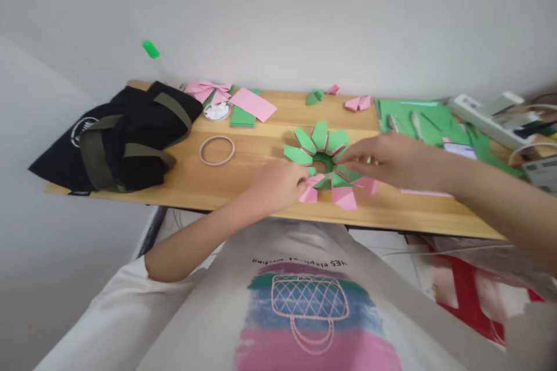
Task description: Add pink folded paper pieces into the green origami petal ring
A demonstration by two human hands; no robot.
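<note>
A ring of folded paper pieces, green along the far side and pink with green along the near side, lies on the wooden table. My left hand is closed on the ring's near left edge, with its fingertips partly hidden. On the right side of the ring, my right hand pinches one of the folded segments between thumb and fingers. Through the ring's round middle opening the wood shows.
A pale hoop lies left of the ring, near a black bag. Behind are pink cards, a pink folded piece and a green folded piece. Green paper sheets and a white power strip lie right.
</note>
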